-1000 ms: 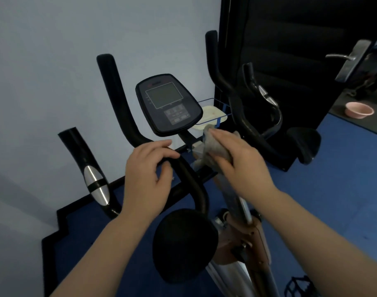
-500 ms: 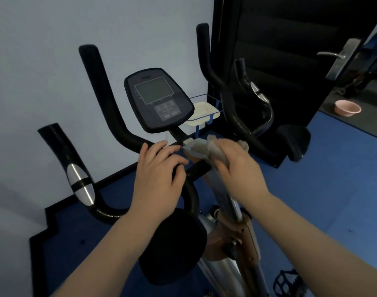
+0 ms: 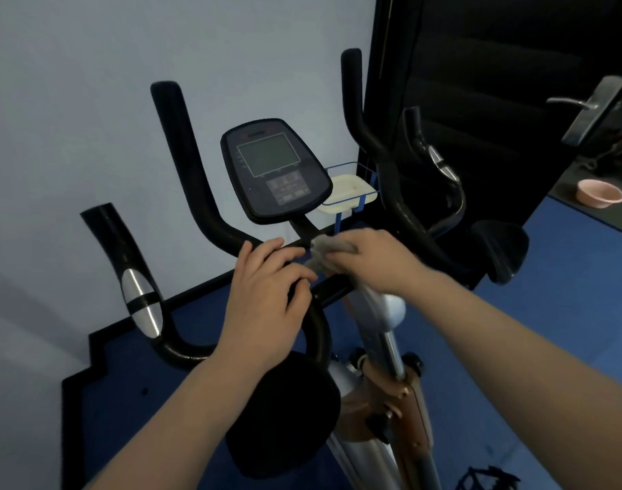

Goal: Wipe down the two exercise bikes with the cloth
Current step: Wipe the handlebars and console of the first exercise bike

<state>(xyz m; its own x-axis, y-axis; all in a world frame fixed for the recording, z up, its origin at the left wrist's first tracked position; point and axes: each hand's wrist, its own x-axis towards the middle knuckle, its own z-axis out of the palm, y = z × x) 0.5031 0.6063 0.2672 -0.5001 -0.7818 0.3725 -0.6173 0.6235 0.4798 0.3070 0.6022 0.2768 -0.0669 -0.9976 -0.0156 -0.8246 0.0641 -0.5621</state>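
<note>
While the left hand [image 3: 267, 295] grips the handlebar [image 3: 182, 178], cloth [image 3: 325, 254] lies bunched crosswise

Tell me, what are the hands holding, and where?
The right hand holds a bunched grey cloth by its right end. The left hand grips the black handlebar near its middle.
</note>
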